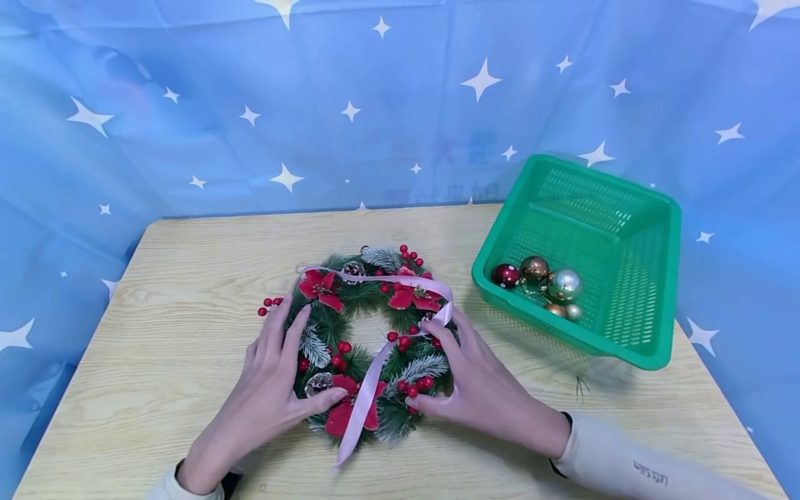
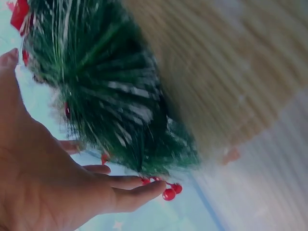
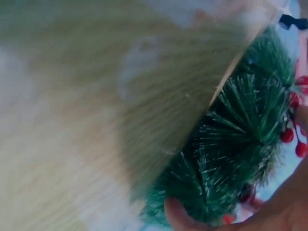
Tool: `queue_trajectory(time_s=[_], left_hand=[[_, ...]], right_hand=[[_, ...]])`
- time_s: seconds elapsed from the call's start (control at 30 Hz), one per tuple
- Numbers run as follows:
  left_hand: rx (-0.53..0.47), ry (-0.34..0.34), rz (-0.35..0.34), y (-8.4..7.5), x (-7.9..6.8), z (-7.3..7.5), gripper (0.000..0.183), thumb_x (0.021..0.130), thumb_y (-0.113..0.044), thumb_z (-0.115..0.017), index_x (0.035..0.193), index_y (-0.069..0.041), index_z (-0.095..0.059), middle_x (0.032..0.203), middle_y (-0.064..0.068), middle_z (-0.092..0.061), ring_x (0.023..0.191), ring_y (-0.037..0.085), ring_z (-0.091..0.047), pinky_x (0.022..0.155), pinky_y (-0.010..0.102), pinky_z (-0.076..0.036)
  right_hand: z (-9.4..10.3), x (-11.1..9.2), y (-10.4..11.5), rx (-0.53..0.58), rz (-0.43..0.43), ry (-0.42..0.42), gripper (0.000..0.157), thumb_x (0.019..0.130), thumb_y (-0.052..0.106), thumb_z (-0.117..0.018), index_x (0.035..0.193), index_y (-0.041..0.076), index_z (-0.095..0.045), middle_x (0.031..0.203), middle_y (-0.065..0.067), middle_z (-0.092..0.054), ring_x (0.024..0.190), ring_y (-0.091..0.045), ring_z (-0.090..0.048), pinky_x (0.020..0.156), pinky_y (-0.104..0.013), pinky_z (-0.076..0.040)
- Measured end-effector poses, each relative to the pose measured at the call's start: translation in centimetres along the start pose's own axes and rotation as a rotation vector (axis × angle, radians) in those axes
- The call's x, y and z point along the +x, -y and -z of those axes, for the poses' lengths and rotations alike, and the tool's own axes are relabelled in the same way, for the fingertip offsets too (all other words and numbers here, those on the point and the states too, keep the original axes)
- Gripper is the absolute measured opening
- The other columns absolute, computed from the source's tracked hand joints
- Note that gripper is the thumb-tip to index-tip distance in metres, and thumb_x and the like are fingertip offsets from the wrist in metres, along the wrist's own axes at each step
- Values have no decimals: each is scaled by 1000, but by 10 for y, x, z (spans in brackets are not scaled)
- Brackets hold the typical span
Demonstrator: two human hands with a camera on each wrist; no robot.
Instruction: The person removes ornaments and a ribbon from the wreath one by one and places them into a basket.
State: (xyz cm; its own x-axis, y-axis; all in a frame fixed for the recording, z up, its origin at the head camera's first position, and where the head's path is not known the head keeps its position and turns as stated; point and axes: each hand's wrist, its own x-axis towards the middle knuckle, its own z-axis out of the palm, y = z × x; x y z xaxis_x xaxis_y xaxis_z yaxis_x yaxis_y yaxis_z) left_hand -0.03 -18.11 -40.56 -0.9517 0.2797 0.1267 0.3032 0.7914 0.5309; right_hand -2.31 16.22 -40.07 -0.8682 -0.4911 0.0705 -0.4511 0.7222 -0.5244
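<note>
A Christmas wreath (image 1: 412,368) of green needles, red poinsettias, berries and frosted pine cones lies on the table. On its left side my left hand (image 1: 269,375) grips the rim, thumb over the lower poinsettia and fingers along the outer edge. My right hand (image 1: 481,382) holds the opposite side, thumb by the lower right berries. A pale lilac ribbon (image 1: 370,396) loops over the top of the wreath and crosses its front, its tail hanging past the bottom. Both wrist views show the needles from the side, with the left fingers (image 2: 130,192) near a berry sprig.
To the right stands a green plastic basket (image 1: 665,278) holding several ornament balls, including a silver ball (image 1: 565,285) and a spotted red ball (image 1: 505,276). Loose dark needles (image 1: 582,386) lie on the wooden table (image 1: 187,333). A blue star-patterned cloth (image 1: 400,104) hangs behind.
</note>
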Motion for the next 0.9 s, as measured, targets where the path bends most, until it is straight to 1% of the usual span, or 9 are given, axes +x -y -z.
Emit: queue_trajectory(time_s=[0.17,0.3,0.4,0.5,0.57,0.63,0.73,0.83,0.9], left_hand=[[12,0,5,-2,3,-5,123,87,-67,-84,174,-8,-20,181,15,-1,161,49,-14,109,85,-26],[7,-13,-23,0,6,-5,122,87,-59,-88,174,-5,-20,181,16,-3,160,50,-15,109,86,-26],[-4,-3,-37,2,8,-3,123,87,-57,-89,174,-6,-19,181,17,-3,161,51,-12,107,87,-27],[-18,22,-38,3,11,-2,122,87,-58,-88,175,-9,-17,181,17,-3,162,51,-10,106,88,-26],[-33,41,-31,4,12,-1,122,88,-59,-87,175,-11,-16,181,16,-3,162,49,-9,106,89,-25],[-47,51,-24,5,12,0,121,89,-60,-86,175,-12,-16,181,14,-3,162,48,-9,106,90,-24],[-61,52,-22,5,11,-2,120,89,-60,-86,175,-13,-17,181,13,-2,162,47,-9,106,89,-23],[-56,33,-34,6,11,-3,118,90,-58,-87,175,-12,-19,181,13,-2,162,47,-9,108,88,-22],[-49,17,-41,7,11,-1,116,91,-58,-86,174,-11,-21,181,13,-3,162,47,-9,109,87,-22]], right_hand=[[-2,-6,7,-31,-44,13,109,86,78,-78,168,20,-36,175,-28,-19,149,-54,-41,107,-73,-46],[2,-9,6,-29,-53,29,109,87,81,-73,170,22,-34,176,-26,-18,149,-53,-43,107,-72,-46],[8,-12,2,-7,-66,22,113,88,82,-71,172,18,-31,176,-24,-20,150,-51,-42,108,-72,-46],[17,-13,-8,18,-61,-30,113,91,76,-74,170,10,-28,172,-20,-31,149,-44,-47,107,-67,-49],[23,-10,-16,39,-25,-81,106,94,66,-78,167,6,-30,166,-19,-39,144,-40,-51,106,-63,-51],[28,-4,-25,61,27,-127,92,99,52,-79,164,5,-34,159,-16,-46,138,-36,-56,104,-58,-54],[34,6,-37,108,102,-156,71,103,30,-78,160,7,-43,149,-12,-54,128,-33,-62,91,-49,-61],[35,16,-43,130,147,-147,58,104,20,-76,157,12,-52,145,-5,-60,118,-29,-68,69,-35,-61],[35,21,-44,127,188,-161,48,104,16,-76,150,12,-60,139,-3,-65,112,-25,-71,67,-30,-61]])
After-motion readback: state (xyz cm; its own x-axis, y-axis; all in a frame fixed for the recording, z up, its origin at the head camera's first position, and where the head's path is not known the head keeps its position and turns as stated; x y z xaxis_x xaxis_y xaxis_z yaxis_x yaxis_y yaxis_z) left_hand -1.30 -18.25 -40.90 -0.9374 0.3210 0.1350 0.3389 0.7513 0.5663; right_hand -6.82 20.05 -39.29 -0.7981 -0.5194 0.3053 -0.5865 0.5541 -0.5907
